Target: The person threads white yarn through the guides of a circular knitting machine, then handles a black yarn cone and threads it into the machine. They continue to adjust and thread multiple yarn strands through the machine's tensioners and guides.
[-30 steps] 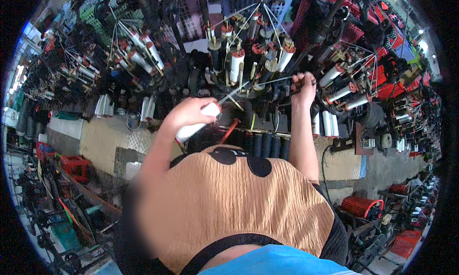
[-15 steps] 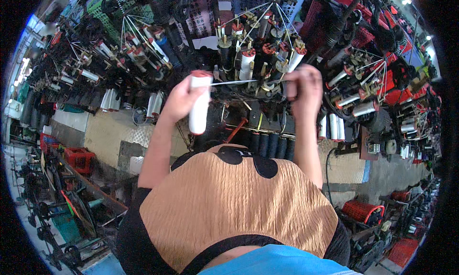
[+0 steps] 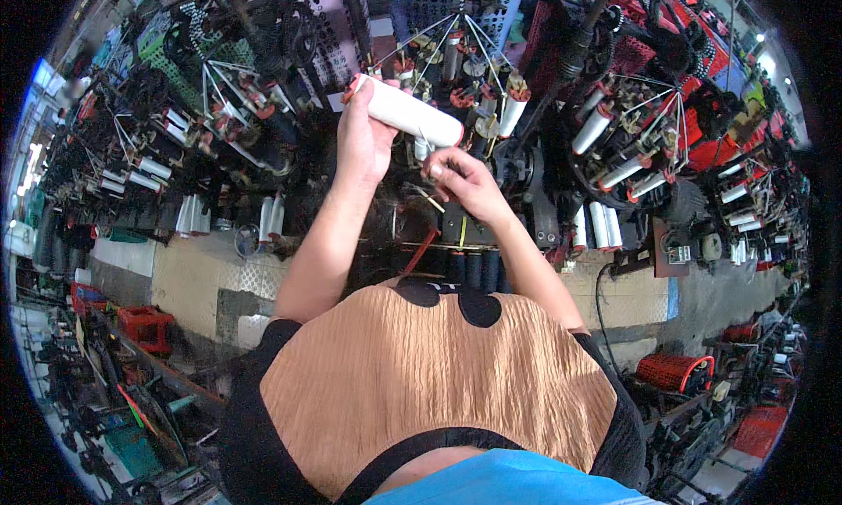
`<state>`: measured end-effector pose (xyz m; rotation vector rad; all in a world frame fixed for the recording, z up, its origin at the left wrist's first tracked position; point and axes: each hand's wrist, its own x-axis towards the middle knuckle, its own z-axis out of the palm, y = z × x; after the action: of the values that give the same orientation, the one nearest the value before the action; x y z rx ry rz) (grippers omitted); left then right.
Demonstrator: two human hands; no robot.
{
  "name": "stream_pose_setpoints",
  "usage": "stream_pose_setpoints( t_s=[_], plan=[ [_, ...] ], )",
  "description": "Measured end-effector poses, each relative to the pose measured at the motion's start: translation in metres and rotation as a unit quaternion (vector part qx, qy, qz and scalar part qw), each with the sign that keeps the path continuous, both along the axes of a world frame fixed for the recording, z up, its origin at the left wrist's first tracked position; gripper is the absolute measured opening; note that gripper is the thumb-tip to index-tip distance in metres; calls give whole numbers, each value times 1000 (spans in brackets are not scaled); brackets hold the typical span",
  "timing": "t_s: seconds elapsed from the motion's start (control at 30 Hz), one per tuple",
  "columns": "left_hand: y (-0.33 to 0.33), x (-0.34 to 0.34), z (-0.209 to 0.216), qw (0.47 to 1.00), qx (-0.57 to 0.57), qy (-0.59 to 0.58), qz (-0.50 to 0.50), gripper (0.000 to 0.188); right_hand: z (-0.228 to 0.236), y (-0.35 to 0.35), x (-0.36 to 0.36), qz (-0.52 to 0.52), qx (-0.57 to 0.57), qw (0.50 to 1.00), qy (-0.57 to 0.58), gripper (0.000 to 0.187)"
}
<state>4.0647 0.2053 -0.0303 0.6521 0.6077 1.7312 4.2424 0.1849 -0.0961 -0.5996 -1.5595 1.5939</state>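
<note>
Two hands raised, my left hand [image 3: 364,141] gripping a white bobbin [image 3: 408,113], right hand [image 3: 465,182] fingers pinched narrow just below its end, braiding machine [image 3: 491,93] crowding close behind, little free room.

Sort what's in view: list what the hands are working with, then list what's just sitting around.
In hand:
- white bobbin, held by the left hand
- right hand, fingers pinched just below the bobbin's end
- braiding machine with mounted spools, right in front

Sitting around:
- red crates on the floor
- dark spools in a row
- neighbouring machine
</note>
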Motion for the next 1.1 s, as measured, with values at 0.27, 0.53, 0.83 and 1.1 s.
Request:
stream_pose_setpoints(
  t_s=[0.27, 0.53, 0.83, 1.1],
  plan=[
    [34, 4, 36, 971, 16, 135, -196, 46, 0, 23, 35, -87, 17, 995, -52, 10],
    [66, 18, 23, 830, 332, 446, 38, 40, 11, 25, 28, -122, 28, 992, -12, 19],
    [7, 22, -38, 760, 157, 599, 197, 52, 7, 21, 43, -292, 159, 938, -98, 11],
    [5, 26, -10, 788, 144, 599, 17, 16, 50, 15, 24, -196, -6, 980, -36, 17]
  ],
)
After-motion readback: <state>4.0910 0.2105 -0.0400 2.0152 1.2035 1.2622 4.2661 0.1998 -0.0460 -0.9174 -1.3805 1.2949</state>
